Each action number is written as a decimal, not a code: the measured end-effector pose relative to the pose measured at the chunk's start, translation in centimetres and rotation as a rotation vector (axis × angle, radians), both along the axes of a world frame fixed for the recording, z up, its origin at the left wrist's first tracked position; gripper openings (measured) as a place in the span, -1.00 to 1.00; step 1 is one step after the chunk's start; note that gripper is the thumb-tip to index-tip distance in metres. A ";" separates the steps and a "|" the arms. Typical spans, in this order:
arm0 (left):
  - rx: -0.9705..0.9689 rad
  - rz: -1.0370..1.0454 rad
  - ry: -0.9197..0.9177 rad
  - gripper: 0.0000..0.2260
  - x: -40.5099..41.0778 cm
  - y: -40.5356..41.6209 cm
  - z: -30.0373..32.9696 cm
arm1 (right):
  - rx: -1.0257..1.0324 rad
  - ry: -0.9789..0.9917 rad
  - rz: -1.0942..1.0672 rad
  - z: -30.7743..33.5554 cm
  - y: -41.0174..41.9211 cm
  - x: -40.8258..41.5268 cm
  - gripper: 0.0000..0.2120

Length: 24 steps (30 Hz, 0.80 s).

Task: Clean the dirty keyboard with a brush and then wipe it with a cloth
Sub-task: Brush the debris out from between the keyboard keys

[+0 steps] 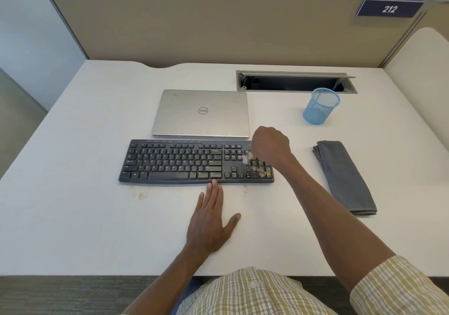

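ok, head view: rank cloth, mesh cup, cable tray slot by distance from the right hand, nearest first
1. Folded grey cloth, on the desk just right of the right hand.
2. Blue mesh cup, behind the hand and to its right.
3. Cable tray slot, at the desk's back edge, farthest.

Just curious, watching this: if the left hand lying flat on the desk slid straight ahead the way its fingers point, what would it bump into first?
The left hand would meet the keyboard first, at its near edge by the right end of the space bar. Its fingertips already look to be touching or almost touching that edge.
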<state>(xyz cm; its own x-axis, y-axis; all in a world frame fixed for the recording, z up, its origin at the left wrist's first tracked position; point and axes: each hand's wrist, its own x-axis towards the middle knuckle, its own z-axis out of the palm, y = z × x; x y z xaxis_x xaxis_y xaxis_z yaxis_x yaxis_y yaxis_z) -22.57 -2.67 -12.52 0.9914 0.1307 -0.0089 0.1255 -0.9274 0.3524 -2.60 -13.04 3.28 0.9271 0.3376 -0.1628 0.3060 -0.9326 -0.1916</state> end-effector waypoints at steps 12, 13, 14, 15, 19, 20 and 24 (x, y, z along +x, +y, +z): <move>-0.005 -0.003 -0.001 -0.22 0.0 0.0 0.0 | 0.029 -0.101 -0.057 -0.4 -2.5 1.9 -0.90; -0.006 -0.004 0.003 -0.21 0.0 0.1 0.0 | 0.057 -0.086 0.016 -0.4 -2.1 2.0 -0.85; -0.006 -0.005 0.007 -0.21 0.0 0.1 0.0 | 0.081 -0.058 0.096 -0.5 -1.7 2.0 -0.83; -0.005 -0.004 0.007 -0.21 0.0 0.1 0.0 | 0.089 -0.038 0.177 -0.6 -1.4 1.9 -0.81; -0.011 -0.002 -0.002 -0.22 0.0 0.0 0.0 | -0.033 -0.076 0.317 -1.0 -2.2 2.0 -0.76; -0.008 -0.002 -0.001 -0.22 0.1 0.0 0.0 | -0.075 -0.108 0.326 -1.0 -2.7 2.1 -0.74; -0.004 -0.001 -0.008 -0.22 -0.1 0.1 0.0 | -0.146 -0.204 0.361 0.1 -3.3 3.0 -0.74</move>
<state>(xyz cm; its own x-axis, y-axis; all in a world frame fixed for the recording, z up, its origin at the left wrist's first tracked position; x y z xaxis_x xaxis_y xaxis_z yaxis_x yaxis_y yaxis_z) -22.63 -2.60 -12.49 0.9915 0.1301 -0.0010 0.1219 -0.9260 0.3574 0.36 -16.31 3.42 0.7721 0.6328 -0.0586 0.6350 -0.7718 0.0327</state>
